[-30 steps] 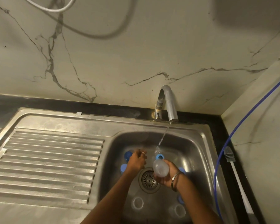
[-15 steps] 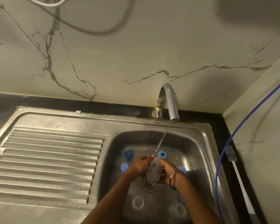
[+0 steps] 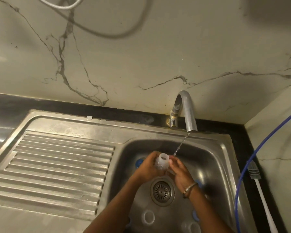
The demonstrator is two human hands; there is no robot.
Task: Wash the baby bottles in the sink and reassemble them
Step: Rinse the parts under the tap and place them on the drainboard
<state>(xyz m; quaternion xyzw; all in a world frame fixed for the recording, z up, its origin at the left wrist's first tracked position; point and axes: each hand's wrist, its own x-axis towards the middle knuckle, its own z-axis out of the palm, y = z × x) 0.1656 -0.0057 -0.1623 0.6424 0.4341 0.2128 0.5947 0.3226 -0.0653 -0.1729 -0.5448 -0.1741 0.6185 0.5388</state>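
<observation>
The single head camera looks steeply down, from close above, onto the sink [image 3: 225, 148] and wall.

The wall [image 3: 158, 56] is pale cream, veined in grey; the sink [image 3: 222, 158] is dull steel, its drainboard [image 3: 57, 169] ribbed; the bottle [image 3: 162, 163] is clear; blue rings [image 3: 139, 163] are seen; the hose [image 3: 252, 157] is blue; the table [image 3: 10, 105] is black.

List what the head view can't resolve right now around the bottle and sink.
- Lower part of the clear bottle: covered by the left hand.
- Blue parts in the basin: mostly hidden behind the hands; type unclear.
- Right hand fingertips: blurred under the water stream.
- White rings near the bottom edge: dim, identity uncertain.
</observation>
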